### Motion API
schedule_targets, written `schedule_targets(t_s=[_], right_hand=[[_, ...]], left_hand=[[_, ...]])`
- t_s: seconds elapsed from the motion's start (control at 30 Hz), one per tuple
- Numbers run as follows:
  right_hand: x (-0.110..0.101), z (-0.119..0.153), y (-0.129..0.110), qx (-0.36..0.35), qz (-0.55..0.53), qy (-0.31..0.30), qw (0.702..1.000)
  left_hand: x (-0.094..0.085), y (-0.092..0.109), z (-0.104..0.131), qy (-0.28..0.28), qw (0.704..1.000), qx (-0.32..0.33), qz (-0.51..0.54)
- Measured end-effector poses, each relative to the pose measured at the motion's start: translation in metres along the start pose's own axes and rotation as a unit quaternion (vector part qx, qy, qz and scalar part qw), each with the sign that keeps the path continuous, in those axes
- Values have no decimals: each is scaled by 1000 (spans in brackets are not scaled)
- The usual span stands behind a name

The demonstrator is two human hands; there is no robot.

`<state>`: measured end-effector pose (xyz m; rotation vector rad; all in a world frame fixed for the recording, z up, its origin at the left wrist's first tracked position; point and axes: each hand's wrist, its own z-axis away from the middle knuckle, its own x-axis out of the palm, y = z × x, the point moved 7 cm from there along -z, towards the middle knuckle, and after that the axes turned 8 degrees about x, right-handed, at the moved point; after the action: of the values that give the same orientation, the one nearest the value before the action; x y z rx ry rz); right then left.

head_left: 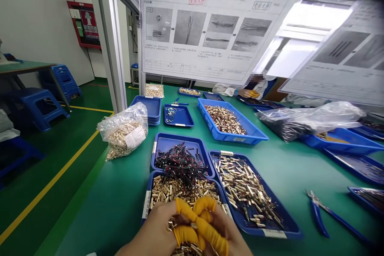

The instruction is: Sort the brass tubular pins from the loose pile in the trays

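My left hand (163, 222) and my right hand (225, 228) meet at the lower middle, yellow cots on several fingers. My left fingers curl around some small brass-coloured metal tubes (171, 224). The right hand's fingertips are pinched against the left's, where a metal glint looks like one such tube; the fingers partly hide it. Just beyond, and partly behind my hands, is a blue tray (147, 196) of loose brass-coloured tubes (171, 190). Thin dark wires (181, 162) with some red heap over the tray behind it and spill onto the tubes.
To the right, another tray (246, 228) holds tubes with wires; blue-handled pliers (318, 212) lie beyond it. A bag of tubes (127, 134), stacked trays (148, 108) and a larger blue bin (255, 134) stand farther back. Instruction sheets (207, 60) hang above. A co-worker's gloved hand (253, 94) shows behind.
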<state>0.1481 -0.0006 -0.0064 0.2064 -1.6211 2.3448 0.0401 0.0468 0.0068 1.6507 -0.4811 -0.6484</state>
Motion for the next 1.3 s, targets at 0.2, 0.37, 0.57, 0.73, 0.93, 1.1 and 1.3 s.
schedule_targets(t_s=[0.2,0.37,0.57,0.73,0.93,1.1,1.3], right_hand=[[-83,28,-61,-170,288,421,843],[-39,18,-49,-240,388,313,833],[-2,21,-33,-327,365,234,840],[4,14,-19,-321,405,174,838],[3,7,-10,-273,436,129,848],[5,7,-8,-230,400,103,881],[-3,7,-7,-216,303,118,921]], left_hand=[[-59,-8,-4,229,921,22,-315],[-55,-9,-14,179,881,68,-433],[-34,21,-4,129,895,208,-372],[-2,30,4,-13,901,255,-350],[3,24,7,-35,908,270,-317],[1,23,9,-39,912,306,-272],[-30,11,-3,124,948,189,-226]])
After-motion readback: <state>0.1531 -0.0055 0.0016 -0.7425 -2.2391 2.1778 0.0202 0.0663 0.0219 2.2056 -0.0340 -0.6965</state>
